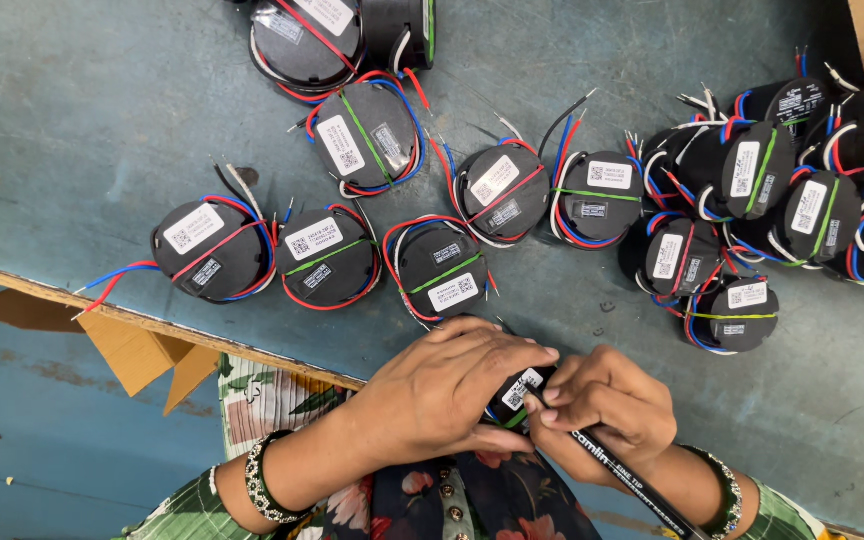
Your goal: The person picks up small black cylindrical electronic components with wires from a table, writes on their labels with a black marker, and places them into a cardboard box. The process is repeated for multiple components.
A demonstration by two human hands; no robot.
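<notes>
Blue-green and scuffed, the surface (102,110) carried many round black units (330,258) wound with red, blue and white wires. At its near edge, the left hand (447,385) clasped one black unit (518,395), while the right hand (607,405) pressed a black marker pen (632,480) against its white label.

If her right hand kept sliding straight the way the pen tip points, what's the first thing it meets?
The black round unit held by the left hand; the right hand already has the pen tip at its label.
</notes>
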